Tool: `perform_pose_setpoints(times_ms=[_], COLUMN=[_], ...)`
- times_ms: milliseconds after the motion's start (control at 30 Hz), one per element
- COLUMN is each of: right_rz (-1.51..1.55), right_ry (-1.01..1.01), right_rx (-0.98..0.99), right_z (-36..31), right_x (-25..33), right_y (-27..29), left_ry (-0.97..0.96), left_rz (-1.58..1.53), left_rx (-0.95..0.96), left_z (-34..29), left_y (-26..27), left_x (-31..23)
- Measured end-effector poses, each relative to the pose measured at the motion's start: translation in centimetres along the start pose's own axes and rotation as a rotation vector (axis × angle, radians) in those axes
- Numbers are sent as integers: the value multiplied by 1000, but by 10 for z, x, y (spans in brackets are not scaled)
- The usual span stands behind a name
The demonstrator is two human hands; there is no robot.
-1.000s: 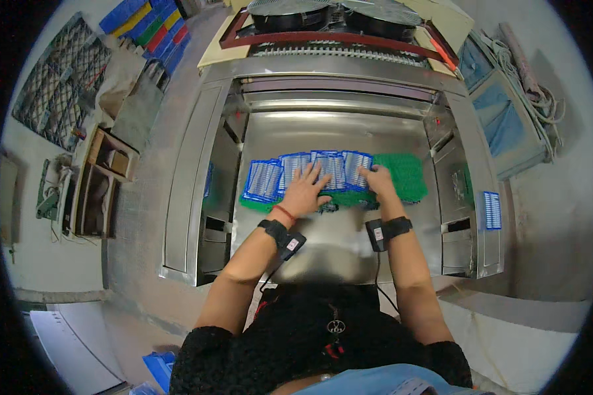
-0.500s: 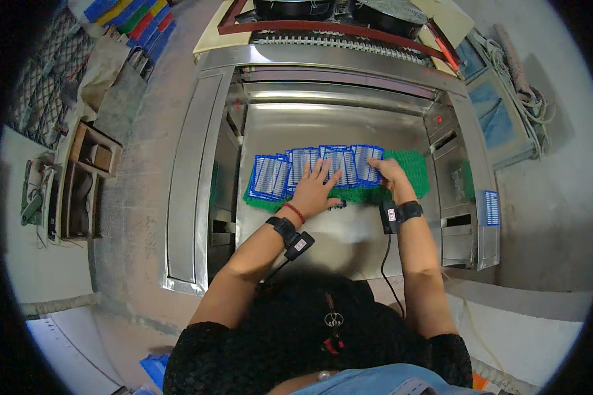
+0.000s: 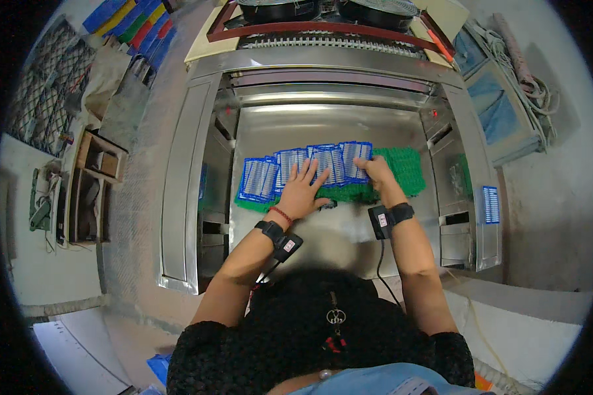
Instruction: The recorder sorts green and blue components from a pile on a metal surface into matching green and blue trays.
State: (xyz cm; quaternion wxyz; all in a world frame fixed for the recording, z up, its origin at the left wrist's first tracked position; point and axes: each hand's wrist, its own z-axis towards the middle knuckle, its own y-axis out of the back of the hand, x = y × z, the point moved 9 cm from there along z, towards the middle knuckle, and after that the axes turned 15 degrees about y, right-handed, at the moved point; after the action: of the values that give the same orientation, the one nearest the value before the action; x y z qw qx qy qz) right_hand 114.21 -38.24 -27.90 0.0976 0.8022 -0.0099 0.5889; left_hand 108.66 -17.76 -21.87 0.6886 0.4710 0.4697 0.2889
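Flat blue-edged panels with pale striped rows lie in overlapping stacks, the leftmost stack (image 3: 258, 179) at one end and the rightmost panel (image 3: 354, 159) at the other. Under them is a green mesh (image 3: 403, 172), which sticks out to the right and along the front. Fingers spread, my left hand (image 3: 300, 196) rests palm down on the middle panels and the mesh's front edge. At the rightmost panel's right edge, my right hand (image 3: 378, 174) is closed, thumb and fingertips pinching that panel. A small dark object (image 3: 327, 205) shows beside my left thumb.
The stainless-steel tray surface (image 3: 310, 125) lies between raised metal side walls. Another blue panel (image 3: 490, 205) is on the right frame. Round black units (image 3: 375, 13) stand behind a red-brown rail at the back. Wooden boxes (image 3: 102, 164) stand left; a cable (image 3: 380, 270) hangs from my right wrist.
The whole scene has shifted slightly left in view. Both hands keep nearly the same places on the panels, my right still at the rightmost panel's edge.
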Motion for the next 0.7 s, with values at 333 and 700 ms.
perform_pose_setpoints(times_ms=[333, 700], right_rz=[48, -539], right_ry=[90, 224], right_rx=[-3, 49], right_z=[-3, -9], right_x=[37, 28], right_y=[60, -26], left_ry=[27, 244], left_rz=[-14, -11], left_rx=[-36, -71], left_z=[-2, 10], left_y=[0, 21], left_x=[3, 56])
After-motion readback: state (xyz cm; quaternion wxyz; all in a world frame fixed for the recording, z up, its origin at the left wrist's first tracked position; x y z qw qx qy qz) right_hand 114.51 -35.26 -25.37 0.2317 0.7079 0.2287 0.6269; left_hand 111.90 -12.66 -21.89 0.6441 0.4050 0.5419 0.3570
